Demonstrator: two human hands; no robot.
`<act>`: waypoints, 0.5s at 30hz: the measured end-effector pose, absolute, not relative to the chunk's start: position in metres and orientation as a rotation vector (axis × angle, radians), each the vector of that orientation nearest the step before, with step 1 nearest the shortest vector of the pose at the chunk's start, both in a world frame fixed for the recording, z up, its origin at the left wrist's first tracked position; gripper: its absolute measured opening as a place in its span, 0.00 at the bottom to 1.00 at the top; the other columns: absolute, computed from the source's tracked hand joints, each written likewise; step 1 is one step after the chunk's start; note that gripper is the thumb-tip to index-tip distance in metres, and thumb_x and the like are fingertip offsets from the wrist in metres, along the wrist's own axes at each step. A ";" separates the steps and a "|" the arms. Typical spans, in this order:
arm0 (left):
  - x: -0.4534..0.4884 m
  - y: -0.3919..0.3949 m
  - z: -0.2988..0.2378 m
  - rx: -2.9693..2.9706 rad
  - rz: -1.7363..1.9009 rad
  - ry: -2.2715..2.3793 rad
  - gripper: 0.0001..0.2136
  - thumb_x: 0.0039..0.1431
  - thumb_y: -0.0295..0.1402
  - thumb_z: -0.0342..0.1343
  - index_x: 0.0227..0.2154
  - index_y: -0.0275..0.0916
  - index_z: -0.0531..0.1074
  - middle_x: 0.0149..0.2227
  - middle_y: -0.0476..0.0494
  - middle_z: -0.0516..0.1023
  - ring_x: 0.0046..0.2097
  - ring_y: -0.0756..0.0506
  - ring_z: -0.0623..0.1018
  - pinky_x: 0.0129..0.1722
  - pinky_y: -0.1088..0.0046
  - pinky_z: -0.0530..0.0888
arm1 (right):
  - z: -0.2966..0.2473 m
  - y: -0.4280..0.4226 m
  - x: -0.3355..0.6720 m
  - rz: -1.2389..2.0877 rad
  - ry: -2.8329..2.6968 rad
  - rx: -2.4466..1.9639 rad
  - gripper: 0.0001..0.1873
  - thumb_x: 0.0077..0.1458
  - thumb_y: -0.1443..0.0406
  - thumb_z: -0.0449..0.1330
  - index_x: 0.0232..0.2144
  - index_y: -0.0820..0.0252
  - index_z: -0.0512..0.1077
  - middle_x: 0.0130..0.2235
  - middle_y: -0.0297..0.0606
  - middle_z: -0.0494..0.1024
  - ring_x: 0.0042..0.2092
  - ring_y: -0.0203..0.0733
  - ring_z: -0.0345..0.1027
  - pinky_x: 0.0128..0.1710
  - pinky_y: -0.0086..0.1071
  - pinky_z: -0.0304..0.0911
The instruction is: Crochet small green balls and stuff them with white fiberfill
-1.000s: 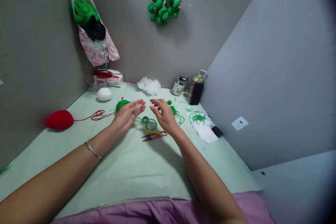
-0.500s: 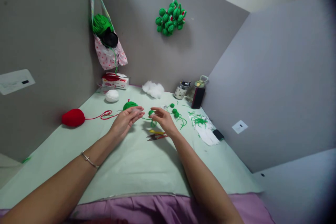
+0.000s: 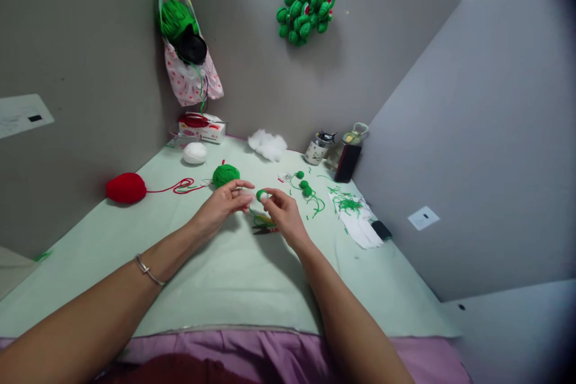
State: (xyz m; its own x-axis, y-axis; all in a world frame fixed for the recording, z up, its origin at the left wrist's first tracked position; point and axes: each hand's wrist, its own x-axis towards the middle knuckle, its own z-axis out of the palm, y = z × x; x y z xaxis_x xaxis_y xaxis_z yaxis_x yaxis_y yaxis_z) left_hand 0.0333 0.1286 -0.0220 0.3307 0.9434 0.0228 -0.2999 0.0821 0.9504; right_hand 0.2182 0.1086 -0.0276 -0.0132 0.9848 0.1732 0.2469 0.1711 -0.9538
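My right hand (image 3: 285, 216) pinches a small green crocheted piece (image 3: 260, 194) with white stuffing showing at its opening. Just left of it, my left hand (image 3: 225, 204) holds a wispy tuft of white stuffing (image 3: 247, 196) between thumb and fingers. Green yarn trails below the hands. Under my right fingers lie thread snips (image 3: 262, 230) with dark blades, partly covered, and something yellow beside them. A green yarn ball (image 3: 225, 176) sits behind my left hand.
Left are a red yarn ball (image 3: 126, 188) and a white yarn ball (image 3: 195, 153). Loose stuffing (image 3: 268, 145) lies at the back. To the right are small green balls (image 3: 305, 185), yarn scraps (image 3: 348, 204) and a phone (image 3: 348, 163). Green crocheted pieces (image 3: 306, 9) hang above.
My right fingers have closed more firmly on the green piece and turned it. My left hand has brought its tuft closer to it. The view has tipped slightly downward.
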 end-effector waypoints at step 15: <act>0.039 0.130 -0.033 1.031 1.082 0.801 0.23 0.46 0.43 0.75 0.42 0.38 0.76 0.35 0.51 0.77 0.33 0.49 0.77 0.42 0.69 0.74 | -0.017 0.099 0.225 0.726 -1.786 -1.265 0.08 0.57 0.62 0.63 0.40 0.56 0.76 0.26 0.27 0.69 0.28 0.36 0.59 0.33 0.31 0.57</act>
State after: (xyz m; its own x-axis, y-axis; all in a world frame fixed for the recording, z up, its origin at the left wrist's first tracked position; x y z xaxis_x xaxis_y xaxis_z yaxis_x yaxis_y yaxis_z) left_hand 0.0386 0.1303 -0.0328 0.2912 0.9561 -0.0317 -0.3103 0.1258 0.9423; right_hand 0.2249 0.0991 -0.0167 -0.1677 0.9434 0.2862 0.4760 0.3317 -0.8145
